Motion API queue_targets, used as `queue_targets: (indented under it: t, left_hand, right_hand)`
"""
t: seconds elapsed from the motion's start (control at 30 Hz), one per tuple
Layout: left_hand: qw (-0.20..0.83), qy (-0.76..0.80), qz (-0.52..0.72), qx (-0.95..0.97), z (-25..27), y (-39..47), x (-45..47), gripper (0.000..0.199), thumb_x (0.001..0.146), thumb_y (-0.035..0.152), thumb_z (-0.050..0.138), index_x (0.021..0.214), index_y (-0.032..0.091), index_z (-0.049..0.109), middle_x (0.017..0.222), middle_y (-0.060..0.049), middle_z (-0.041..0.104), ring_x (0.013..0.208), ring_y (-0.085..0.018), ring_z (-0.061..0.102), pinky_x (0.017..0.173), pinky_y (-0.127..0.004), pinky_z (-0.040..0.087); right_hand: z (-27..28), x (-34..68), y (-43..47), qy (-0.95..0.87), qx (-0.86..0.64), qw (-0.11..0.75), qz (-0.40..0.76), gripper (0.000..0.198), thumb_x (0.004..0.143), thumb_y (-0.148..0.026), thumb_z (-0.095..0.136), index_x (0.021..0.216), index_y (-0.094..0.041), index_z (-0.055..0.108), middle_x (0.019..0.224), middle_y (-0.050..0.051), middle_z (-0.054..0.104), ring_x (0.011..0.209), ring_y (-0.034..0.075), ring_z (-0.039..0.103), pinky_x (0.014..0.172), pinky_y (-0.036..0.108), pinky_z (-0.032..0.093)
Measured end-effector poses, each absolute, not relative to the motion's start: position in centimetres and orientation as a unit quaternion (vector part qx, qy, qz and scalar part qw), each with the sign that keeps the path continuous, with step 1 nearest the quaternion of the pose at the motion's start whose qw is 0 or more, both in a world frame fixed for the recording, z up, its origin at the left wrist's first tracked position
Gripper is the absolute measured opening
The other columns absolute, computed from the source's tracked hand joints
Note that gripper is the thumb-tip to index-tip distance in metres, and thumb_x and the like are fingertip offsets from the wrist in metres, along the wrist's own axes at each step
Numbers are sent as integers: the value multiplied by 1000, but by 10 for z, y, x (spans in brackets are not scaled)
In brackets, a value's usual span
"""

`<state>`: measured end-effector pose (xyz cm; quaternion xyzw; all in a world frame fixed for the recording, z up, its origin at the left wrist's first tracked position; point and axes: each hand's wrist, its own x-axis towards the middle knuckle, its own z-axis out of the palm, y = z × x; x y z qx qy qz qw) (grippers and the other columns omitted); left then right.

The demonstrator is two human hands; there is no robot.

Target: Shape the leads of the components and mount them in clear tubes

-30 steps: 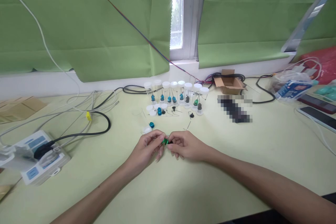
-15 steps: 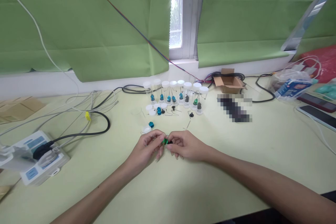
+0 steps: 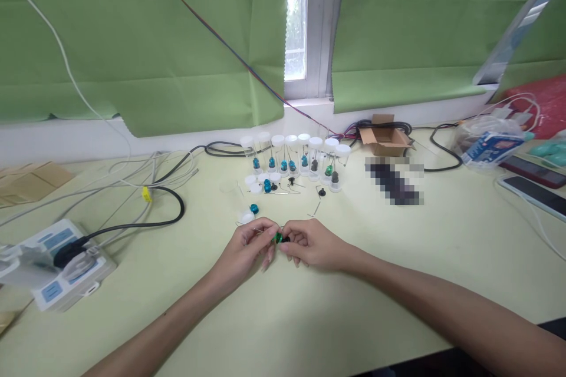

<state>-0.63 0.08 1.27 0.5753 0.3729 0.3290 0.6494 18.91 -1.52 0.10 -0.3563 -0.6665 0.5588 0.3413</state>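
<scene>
The left hand [image 3: 253, 241] has thumb and forefinger pinched on a shiny green piece [image 3: 278, 238], and the right hand [image 3: 312, 244] grips a small black part [image 3: 286, 240] right up against it; from here I can't tell how the two fit together. Both sit on the near side of the row of lidded tubes [image 3: 304, 152], roughly in line with its middle.

Between the left hand and the row's left end, a blue piece [image 3: 253, 208] lies beside a white cap [image 3: 247, 217]. A bent metal rod [image 3: 315, 208] lies on the near side of the row, towards its right end. Just in front of the row's left half there are more white caps and another blue piece [image 3: 267, 186].

The tubes stand upright, with blue, green and dark pieces in them. To the right of the row, on the same worktop [image 3: 274, 318], is an open cardboard box [image 3: 387, 142], and much farther right a phone [image 3: 537, 195]. Well off to the row's left, nearer the person, a white power strip [image 3: 59, 294] has plugs in it.
</scene>
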Motion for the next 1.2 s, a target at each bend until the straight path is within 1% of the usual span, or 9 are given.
queue_targets:
  t: [0.23,0.57,0.9,1.2]
  left_hand:
    - [648,376,325,577,13,1,-5,26,90,42,62,84,16,64,54,2,53,46,-10,47,46,-22,39]
    - [643,378,321,584,13,0,-6,26,91,42,61,85,16,65,56,2,54,48,-10,47,47,-22,39]
    - [646,378,319,581,14,0,-6,27,90,43,61,85,16,65,55,2,54,47,-10,47,45,-22,39]
    - [646,368,320,587,12,2,-7,25,93,39,60,86,16,65,57,1,54,48,-9,47,46,-22,39]
  right_hand:
    - [0,190,-15,-674,-355,340,551,16,90,-34,61,88,-18,60,66,-2,58,58,12,58,59,24,49]
    - [-1,190,-14,-676,-354,342,548,14,89,-32,61,87,-18,59,67,-2,59,57,12,59,58,24,48]
    - [-1,189,-14,-666,-358,340,559,18,88,-35,63,89,-18,60,66,-2,59,58,12,59,58,25,49]
    - [2,190,-15,-662,-360,337,565,14,89,-31,62,86,-18,59,64,-3,58,53,10,56,55,23,46]
